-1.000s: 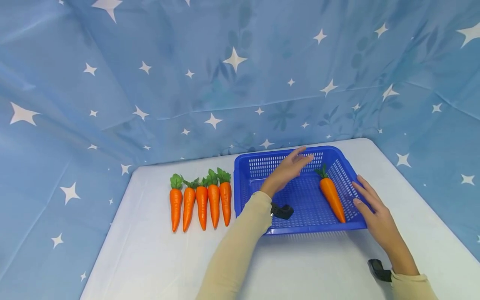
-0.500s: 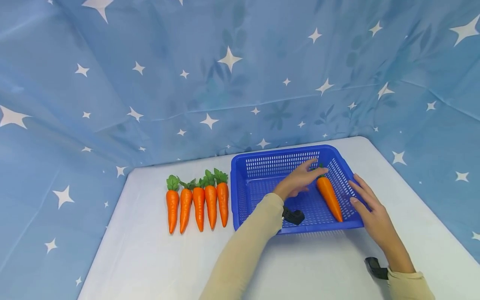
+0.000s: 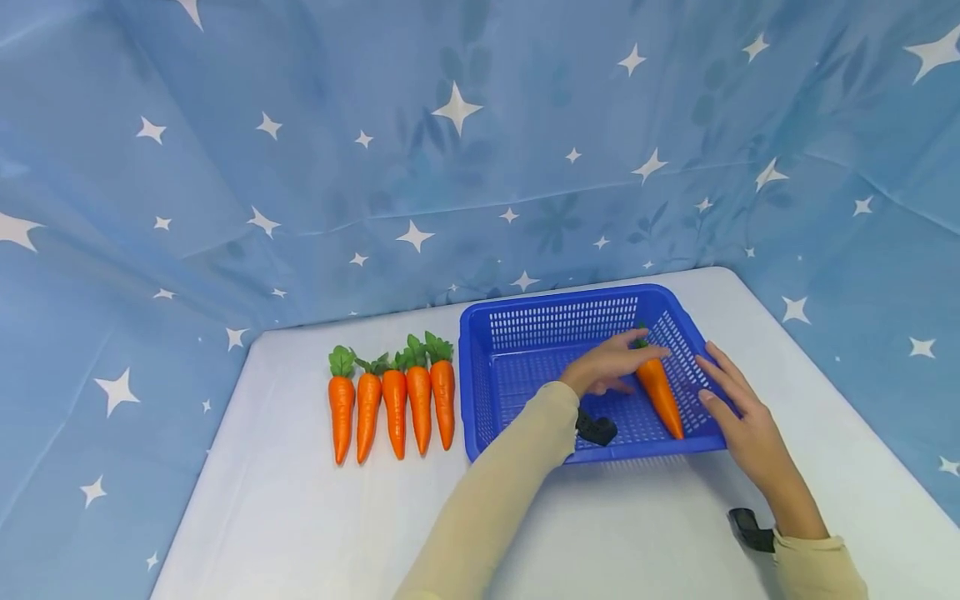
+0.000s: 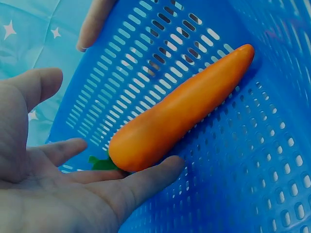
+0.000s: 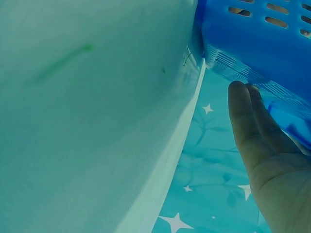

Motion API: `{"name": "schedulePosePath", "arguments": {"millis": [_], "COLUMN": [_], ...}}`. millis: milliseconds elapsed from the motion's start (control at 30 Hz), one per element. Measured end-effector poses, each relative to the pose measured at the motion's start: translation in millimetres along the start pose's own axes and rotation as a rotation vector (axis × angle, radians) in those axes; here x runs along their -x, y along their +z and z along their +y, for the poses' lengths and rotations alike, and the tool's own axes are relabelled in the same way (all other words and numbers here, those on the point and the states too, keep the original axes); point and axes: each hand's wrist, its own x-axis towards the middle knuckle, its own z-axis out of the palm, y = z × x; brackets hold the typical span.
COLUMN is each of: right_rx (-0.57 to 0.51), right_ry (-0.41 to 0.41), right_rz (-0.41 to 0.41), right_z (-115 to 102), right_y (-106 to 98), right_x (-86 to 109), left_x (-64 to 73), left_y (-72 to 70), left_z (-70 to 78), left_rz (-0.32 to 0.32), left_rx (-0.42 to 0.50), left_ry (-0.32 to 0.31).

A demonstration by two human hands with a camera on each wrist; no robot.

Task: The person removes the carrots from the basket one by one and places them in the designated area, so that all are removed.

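A single orange carrot [image 3: 660,396] with a green top lies slanted along the right side of the blue slotted basket [image 3: 555,298]. Over the basket, my left hand [image 3: 611,365] reaches to the carrot's leafy end. Its fingers are spread, and in the left wrist view one fingertip [image 4: 172,166] overlaps the thick end of the carrot, with the green leaves partly hidden behind the hand. At the basket's right rim, my right hand [image 3: 753,433] has its thumb and fingers extended; in the right wrist view straight fingers [image 5: 243,111] lie close to the basket's outer wall.
Left of the basket, several carrots [image 3: 395,412] lie side by side on the white table [image 3: 300,533], leafy ends toward the back. A blue curtain [image 3: 337,167] with white stars hangs behind the table and along its sides.
My left hand has moved right across the basket to the carrot's leafy end and come lower. The right hand stays at the rim; the camera view has shifted slightly.
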Motion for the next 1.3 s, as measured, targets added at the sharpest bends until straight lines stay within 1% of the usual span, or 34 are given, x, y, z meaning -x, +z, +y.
{"name": "schedulePosePath", "arguments": {"millis": [100, 167, 400, 600, 733, 967, 1133, 1300], "right_rx": [-0.004, -0.001, 0.003, -0.003, 0.002, 0.011, 0.012, 0.013], "right_ry": [0.012, 0.012, 0.001, -0.003, 0.013, 0.026, 0.016, 0.032], "right_rz": [0.000, 0.000, 0.002, 0.002, 0.003, 0.002, 0.002, 0.006], "right_z": [0, 0, 3, 2, 0, 1, 2, 1], "right_y": [0, 0, 0, 0, 0, 0, 0, 1], "right_x": [0.1, -0.1, 0.5, 0.5, 0.5, 0.0, -0.6, -0.5], "left_x": [-2.1, -3.3, -6.6, -8.9, -10.7, -15.7, -14.4, -11.1], "left_y": [1.4, 2.2, 6.9, 9.4, 10.7, 13.1, 12.4, 12.1], "left_z": [-0.3, -0.6, -1.9, -2.1, -1.9, -5.2, -6.3, -5.2], "left_rz": [-0.028, -0.041, -0.043, -0.003, 0.024, 0.072, 0.102, 0.146], "left_rx": [-0.003, 0.011, 0.046, 0.084, 0.093, 0.069, 0.050, 0.011], "left_ry": [-0.007, -0.006, -0.001, 0.034, 0.048, 0.082, 0.108, 0.137]}}
